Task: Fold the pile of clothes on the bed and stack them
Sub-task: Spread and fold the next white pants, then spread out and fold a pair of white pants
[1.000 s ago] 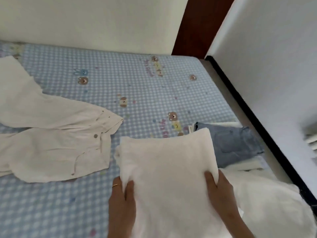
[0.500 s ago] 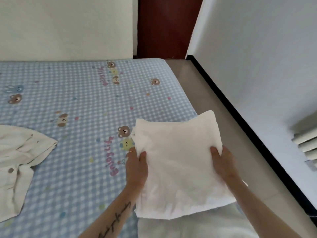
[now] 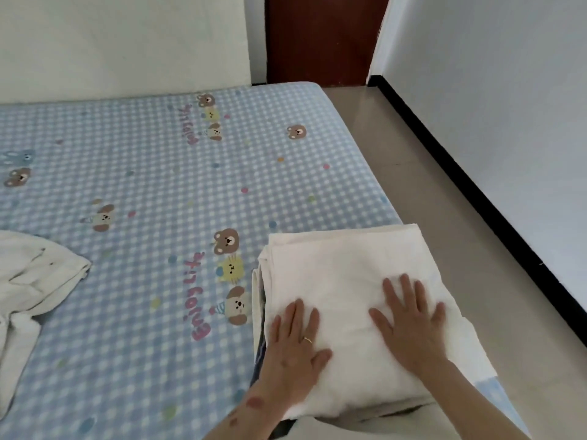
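Note:
A folded white garment point(image 3: 336, 274) lies on top of a stack at the bed's near right edge. A strip of blue denim point(image 3: 261, 341) shows under it on the stack's left side. My left hand point(image 3: 295, 347) rests flat on the garment's near left part, fingers spread, a ring on one finger. My right hand point(image 3: 409, 322) lies flat on its right part, fingers spread too. Neither hand grips anything. An unfolded cream garment with buttons point(image 3: 35, 281) lies at the left edge of the bed.
The bed point(image 3: 143, 173) has a blue checked sheet with bear prints. To the right runs a grey floor strip point(image 3: 444, 201) beside a white wall with a black skirting. A dark red door point(image 3: 317, 39) stands beyond the bed's far corner.
Both hands carried the folded white garment to the right, set it down on the stack, let go of its edges and now lie flat on top. The view has swung right.

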